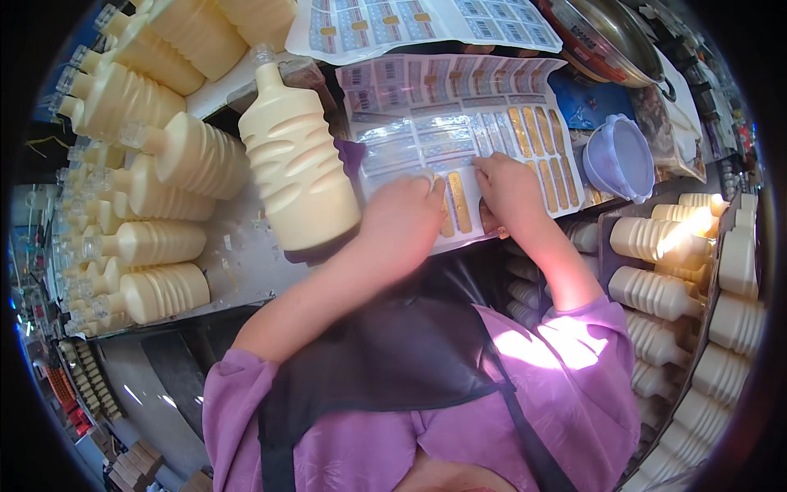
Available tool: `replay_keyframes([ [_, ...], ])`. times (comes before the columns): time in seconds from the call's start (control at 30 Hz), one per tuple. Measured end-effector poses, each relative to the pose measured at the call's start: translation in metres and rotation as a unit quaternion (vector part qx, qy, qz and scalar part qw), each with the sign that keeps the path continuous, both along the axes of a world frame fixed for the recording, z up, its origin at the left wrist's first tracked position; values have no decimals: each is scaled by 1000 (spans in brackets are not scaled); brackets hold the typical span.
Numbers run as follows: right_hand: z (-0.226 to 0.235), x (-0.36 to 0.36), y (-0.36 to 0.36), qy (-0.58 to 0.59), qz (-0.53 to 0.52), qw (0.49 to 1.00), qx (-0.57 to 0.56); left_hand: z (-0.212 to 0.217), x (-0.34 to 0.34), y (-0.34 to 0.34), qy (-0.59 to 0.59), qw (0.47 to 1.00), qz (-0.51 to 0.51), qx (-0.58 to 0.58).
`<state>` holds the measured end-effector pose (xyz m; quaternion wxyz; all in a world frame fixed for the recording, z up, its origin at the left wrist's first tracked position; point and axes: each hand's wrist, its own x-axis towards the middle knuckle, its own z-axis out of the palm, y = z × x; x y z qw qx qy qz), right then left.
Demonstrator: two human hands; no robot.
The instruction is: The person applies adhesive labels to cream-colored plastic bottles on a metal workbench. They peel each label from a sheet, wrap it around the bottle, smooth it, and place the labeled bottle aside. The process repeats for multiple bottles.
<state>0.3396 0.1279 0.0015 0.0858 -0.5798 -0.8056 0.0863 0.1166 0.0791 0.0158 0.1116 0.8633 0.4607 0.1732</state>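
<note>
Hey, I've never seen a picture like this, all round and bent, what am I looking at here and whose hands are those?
This is one view from a wide fisheye camera worn on a person's head, looking down, so edges curve. The two bare hands are the wearer's own. The left hand and right hand both press on a sheet of stickers, fingers working at a gold label. Whether a label is already peeled off, I cannot tell. Beside the sheet lies a cream ribbed bottle; more bottles lie piled left and right. A pale purple bowl sits at right.

gold labels (459,201) on sticker sheet (459,123)
</note>
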Motion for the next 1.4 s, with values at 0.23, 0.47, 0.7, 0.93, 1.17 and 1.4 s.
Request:
replay_keyframes([
  [0.23,-3,-2,-6,-39,32,999,6,-17,15,22,61,996,41,-41],
  [0.47,1,1,5,59,49,997,5,-17,13,21,55,998,31,-10],
  [0.7,0,-9,19,89,55,994,-4,-12,12,22,37,998,48,-6],
  [0.93,0,-4,27,220,62,972,-60,-10,11,27,-47,992,102,-66],
  [1.17,57,-15,12,278,-1,934,-224,6,10,31,-199,945,155,-208],
  [1.4,88,-28,9,376,122,897,-197,74,-28,-1,-225,964,136,-32],
])
